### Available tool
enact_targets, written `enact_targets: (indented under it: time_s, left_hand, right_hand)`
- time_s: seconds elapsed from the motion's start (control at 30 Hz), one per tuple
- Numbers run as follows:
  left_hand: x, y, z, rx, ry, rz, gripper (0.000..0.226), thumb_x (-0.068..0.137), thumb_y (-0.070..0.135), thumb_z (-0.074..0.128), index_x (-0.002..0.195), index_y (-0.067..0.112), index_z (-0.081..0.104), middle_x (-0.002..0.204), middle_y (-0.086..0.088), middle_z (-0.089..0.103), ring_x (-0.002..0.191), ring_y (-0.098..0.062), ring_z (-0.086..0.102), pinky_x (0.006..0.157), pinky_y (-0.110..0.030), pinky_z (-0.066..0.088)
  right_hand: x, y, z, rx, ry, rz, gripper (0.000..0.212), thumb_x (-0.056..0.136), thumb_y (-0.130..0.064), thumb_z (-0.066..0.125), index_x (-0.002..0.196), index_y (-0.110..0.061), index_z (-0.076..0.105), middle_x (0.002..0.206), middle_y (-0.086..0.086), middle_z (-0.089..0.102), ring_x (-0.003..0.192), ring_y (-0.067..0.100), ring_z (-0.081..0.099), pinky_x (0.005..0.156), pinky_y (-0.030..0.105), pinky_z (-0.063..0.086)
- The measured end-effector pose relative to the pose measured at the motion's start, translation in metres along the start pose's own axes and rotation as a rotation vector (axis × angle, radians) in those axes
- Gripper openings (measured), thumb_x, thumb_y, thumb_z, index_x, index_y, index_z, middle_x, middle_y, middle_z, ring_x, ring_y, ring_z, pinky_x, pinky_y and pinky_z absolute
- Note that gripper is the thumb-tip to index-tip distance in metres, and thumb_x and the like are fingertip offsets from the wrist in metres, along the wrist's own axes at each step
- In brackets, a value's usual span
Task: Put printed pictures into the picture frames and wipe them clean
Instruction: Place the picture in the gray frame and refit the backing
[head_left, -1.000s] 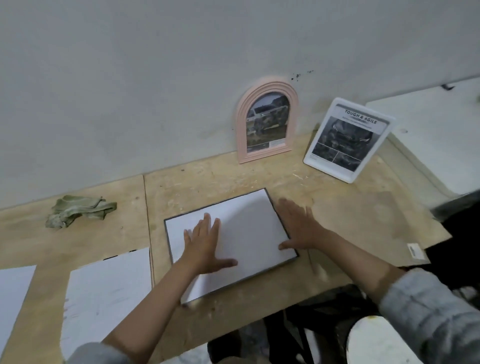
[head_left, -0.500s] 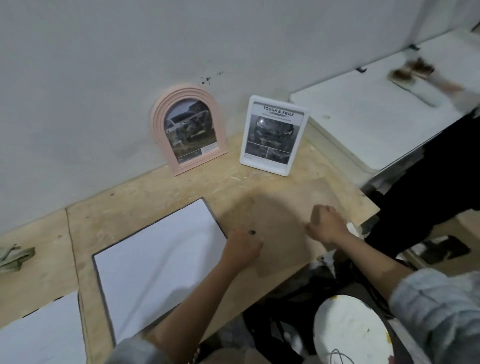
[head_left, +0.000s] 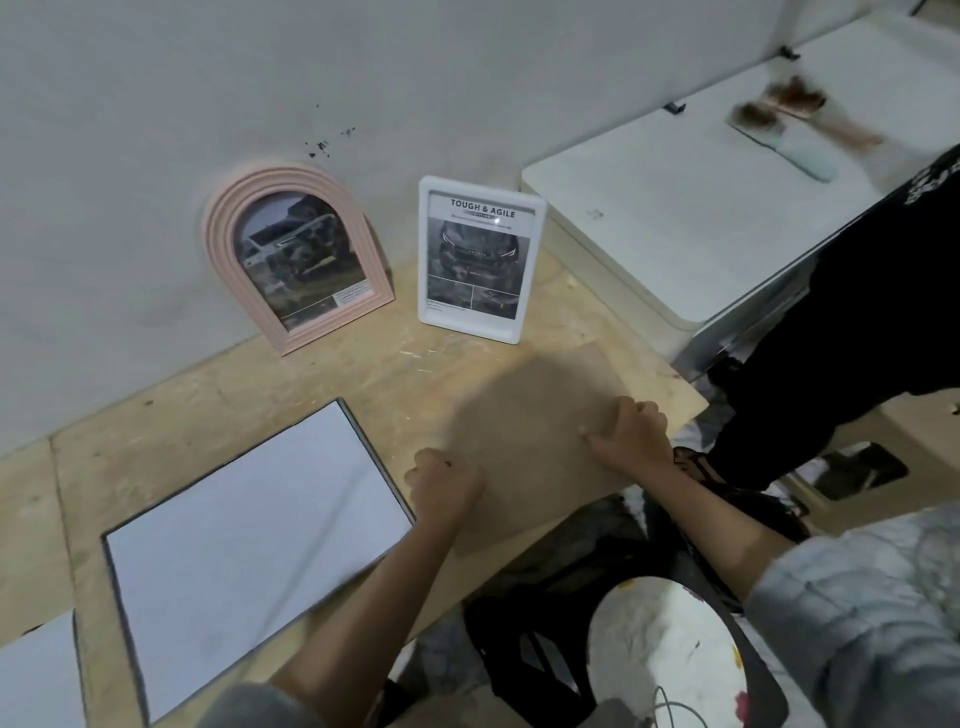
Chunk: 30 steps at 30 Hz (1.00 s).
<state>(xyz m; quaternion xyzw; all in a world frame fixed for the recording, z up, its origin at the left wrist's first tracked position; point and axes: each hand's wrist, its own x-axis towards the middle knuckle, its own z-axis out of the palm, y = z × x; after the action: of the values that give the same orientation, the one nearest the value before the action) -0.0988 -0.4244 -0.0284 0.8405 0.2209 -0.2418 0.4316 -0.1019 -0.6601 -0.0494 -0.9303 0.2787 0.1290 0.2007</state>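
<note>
A dark-rimmed picture frame (head_left: 249, 519) lies flat on the wooden table (head_left: 322, 379), with a white sheet filling it. To its right lies a brown backing board (head_left: 540, 415), flat on the table. My left hand (head_left: 441, 483) grips the board's left edge with curled fingers. My right hand (head_left: 636, 434) grips the board's near right edge, fingers curled too. A pink arched frame (head_left: 291, 260) and a white frame (head_left: 480, 257), both holding car pictures, stand against the wall.
More white sheets (head_left: 36, 670) lie at the lower left. A white table (head_left: 691, 208) adjoins on the right, where another person in black (head_left: 857, 291) works with blurred hands. A round white stool (head_left: 670, 649) stands below the table edge.
Both my hands left the white sheet in the dark frame and moved right onto the brown backing board. The view swung right, so the green cloth went out of sight.
</note>
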Motion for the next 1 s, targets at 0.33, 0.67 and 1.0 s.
enact_targets:
  time_s: [0.33,0.67,1.0]
  left_hand:
    - [0.016,-0.014,0.005,-0.047,0.086,-0.078,0.060,0.061,0.053,0.052,0.100,0.009,0.065,0.108,-0.020,0.062,0.094,-0.036,0.060,0.080,-0.046,0.053]
    - [-0.002,-0.024,-0.043,-0.196,0.279,-0.050,0.047,0.067,0.047,0.060,0.096,0.010,0.053,0.116,-0.011,0.051,0.096,-0.030,0.057,0.075,-0.031,0.043]
    - [-0.011,-0.107,-0.149,-0.291,0.548,-0.123,0.043,0.066,0.042,0.057,0.091,0.007,0.049,0.098,-0.009,0.055,0.096,-0.033,0.054,0.077,-0.033,0.039]
  right_hand:
    - [0.021,0.003,-0.018,0.226,0.016,0.227,0.068,0.076,-0.064,0.056,0.117,-0.010,0.049,0.125,0.016,0.040,0.118,0.037,0.037,0.092,0.047,0.042]
    - [-0.020,-0.052,-0.005,0.278,0.073,0.079,0.068,0.079,-0.058,0.062,0.121,-0.006,0.047,0.125,0.016,0.035,0.115,0.037,0.039,0.088,0.042,0.042]
    - [-0.083,-0.174,0.038,0.222,-0.148,-0.235,0.070,0.083,-0.049,0.062,0.134,-0.006,0.041,0.134,0.017,0.035,0.127,0.038,0.032,0.103,0.041,0.032]
